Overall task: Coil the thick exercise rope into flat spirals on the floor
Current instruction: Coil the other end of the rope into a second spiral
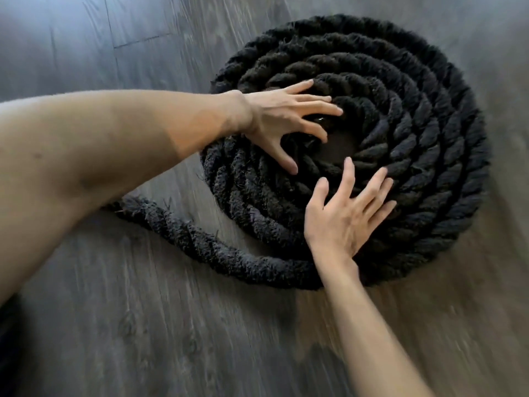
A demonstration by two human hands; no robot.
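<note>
The thick black rope [415, 138] lies on the wooden floor [143, 325] as a flat spiral. Our left hand [282, 118] rests with spread fingers on its inner turns, and our right hand [343, 216] lies flat on the near turns; neither one grips. The loose tail [200, 245] runs leftward.

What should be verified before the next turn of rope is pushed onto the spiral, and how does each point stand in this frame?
1. Coil lies flat, turns side by side: ok.
2. Left hand rests spread on the inner turns: ok.
3. Right hand rests spread on the near turns: ok.
4. Centre wound tight: not ok, bare floor shows in the middle.
5. Loose tail joins the outer turn smoothly at the near edge: ok.
6. Rest of the tail free of kinks: cannot tell, it runs off under the left arm.
</note>
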